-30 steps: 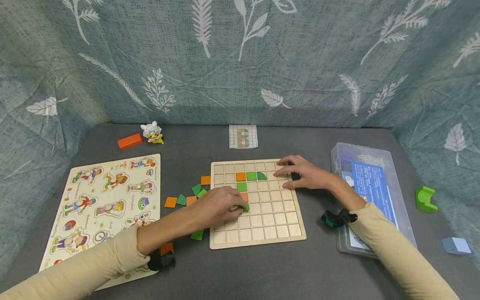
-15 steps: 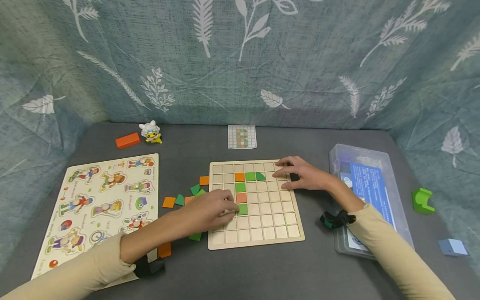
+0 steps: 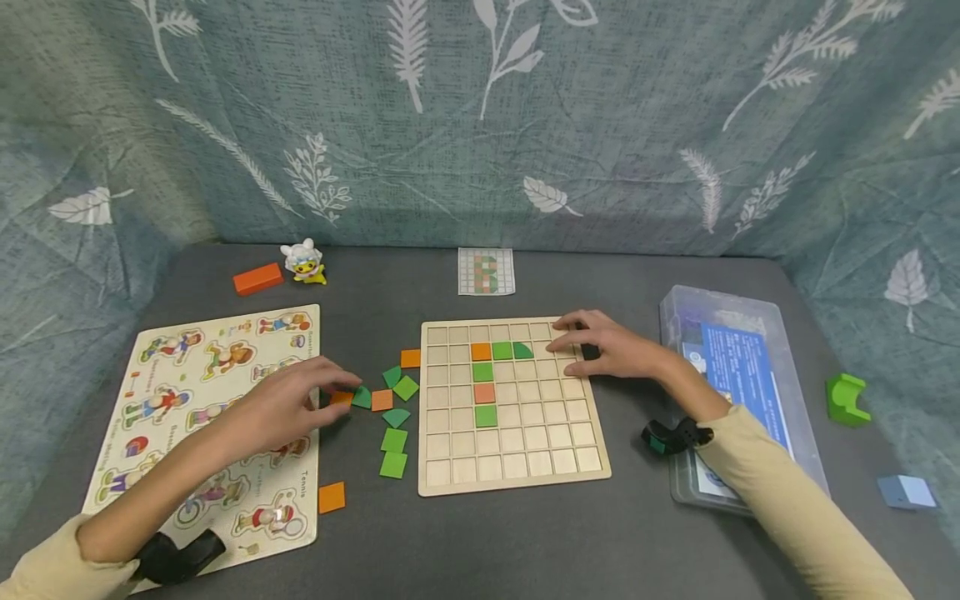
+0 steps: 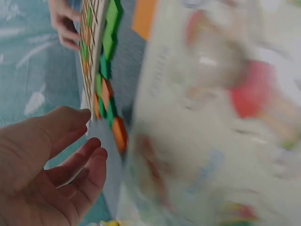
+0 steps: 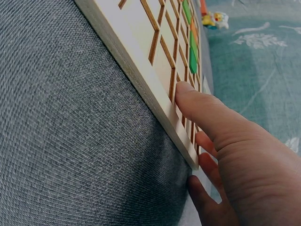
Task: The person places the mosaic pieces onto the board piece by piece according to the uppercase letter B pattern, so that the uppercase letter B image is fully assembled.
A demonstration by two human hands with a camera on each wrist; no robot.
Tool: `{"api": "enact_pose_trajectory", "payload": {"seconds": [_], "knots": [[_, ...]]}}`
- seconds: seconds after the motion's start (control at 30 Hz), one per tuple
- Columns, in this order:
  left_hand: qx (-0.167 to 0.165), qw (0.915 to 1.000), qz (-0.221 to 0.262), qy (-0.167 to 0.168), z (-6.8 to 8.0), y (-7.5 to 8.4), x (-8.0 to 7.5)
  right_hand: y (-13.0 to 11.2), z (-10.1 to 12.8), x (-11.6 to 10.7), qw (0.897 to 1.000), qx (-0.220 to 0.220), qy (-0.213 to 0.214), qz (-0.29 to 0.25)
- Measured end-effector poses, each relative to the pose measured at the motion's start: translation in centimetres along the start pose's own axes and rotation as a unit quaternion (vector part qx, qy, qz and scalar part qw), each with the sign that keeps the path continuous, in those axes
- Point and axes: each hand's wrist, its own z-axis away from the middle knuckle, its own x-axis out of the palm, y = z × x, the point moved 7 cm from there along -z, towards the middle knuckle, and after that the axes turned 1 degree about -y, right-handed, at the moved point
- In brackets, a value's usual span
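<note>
Left hand (image 3: pixel 281 406) relaxed, fingers loose, gripping nothing, hovering at an orange tile (image 3: pixel 341 398) on the desk (image 3: pixel 525 542) left of the board (image 3: pixel 512 406). Right hand (image 3: pixel 600 346) flat, pressing the board's far right corner.

My left wrist view is motion-blurred; the picture puzzle board (image 4: pixel 211 117) is unreadable. My left hand (image 3: pixel 281 406) covers part of an orange tile (image 3: pixel 342 398). Pattern card (image 3: pixel 487 272) too small.
</note>
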Motion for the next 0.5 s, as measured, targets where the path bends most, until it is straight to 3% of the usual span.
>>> {"api": "enact_pose_trajectory", "payload": {"seconds": [0.2,0.5], "knots": [[-0.032,0.9995,0.002,0.000,1.5,-1.5,0.1,0.0,0.0,0.0,1.000,0.002,-0.001,0.001],[-0.036,0.9992,-0.015,0.007,1.6,-1.8,0.3,0.0,0.0,0.0,1.000,0.001,-0.001,0.004]]}}
